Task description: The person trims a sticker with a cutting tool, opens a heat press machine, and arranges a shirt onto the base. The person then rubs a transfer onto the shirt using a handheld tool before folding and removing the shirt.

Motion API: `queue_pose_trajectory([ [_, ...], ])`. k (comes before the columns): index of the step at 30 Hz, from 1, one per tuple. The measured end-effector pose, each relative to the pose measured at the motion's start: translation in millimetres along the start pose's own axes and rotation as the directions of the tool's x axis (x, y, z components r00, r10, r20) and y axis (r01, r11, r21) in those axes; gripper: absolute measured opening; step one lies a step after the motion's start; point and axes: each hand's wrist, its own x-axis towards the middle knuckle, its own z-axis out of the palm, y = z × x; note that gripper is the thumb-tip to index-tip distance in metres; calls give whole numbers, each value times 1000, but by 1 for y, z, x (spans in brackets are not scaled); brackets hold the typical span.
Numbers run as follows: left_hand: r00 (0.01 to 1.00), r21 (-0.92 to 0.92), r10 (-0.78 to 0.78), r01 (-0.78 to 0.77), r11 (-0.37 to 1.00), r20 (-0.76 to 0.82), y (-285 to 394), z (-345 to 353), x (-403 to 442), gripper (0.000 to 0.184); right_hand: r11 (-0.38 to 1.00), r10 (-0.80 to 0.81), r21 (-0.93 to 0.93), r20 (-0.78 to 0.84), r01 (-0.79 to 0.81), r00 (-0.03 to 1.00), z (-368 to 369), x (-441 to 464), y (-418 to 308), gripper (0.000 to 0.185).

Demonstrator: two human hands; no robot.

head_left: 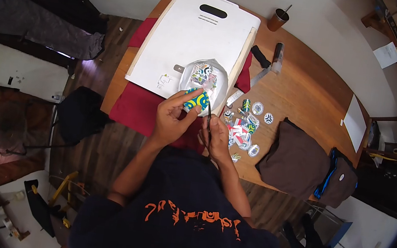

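Note:
My left hand [171, 120] is closed on a patterned piece [196, 100] in blue-green and yellow, pinched between thumb and fingers. In my right hand [217, 139] is a slim black tool [209, 117], its upper end close against the right edge of the piece. Whether it is a blade or scissors I cannot make out. Both hands are over the near rim of a white bowl-like container [222, 79]. Several patterned cut-outs and scraps [201, 72] lie in it. The container sits at the near end of a white board [190, 37] with a handle slot.
Patterned cut-outs [244, 130] are scattered on the wooden table [309, 83] to the right, beside folded dark brown cloth [294, 159]. A brown cup [278, 20] and a dark tube [278, 57] stand or lie further back. Red cloth [135, 110] is under the board.

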Motion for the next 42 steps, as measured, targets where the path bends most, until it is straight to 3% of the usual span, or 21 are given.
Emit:
queue_pose_trajectory([
  [42,1000,-33,1,0,999,18,-3,0,1,43,1000,0,9,-35,0,999,1,1,1,44],
])
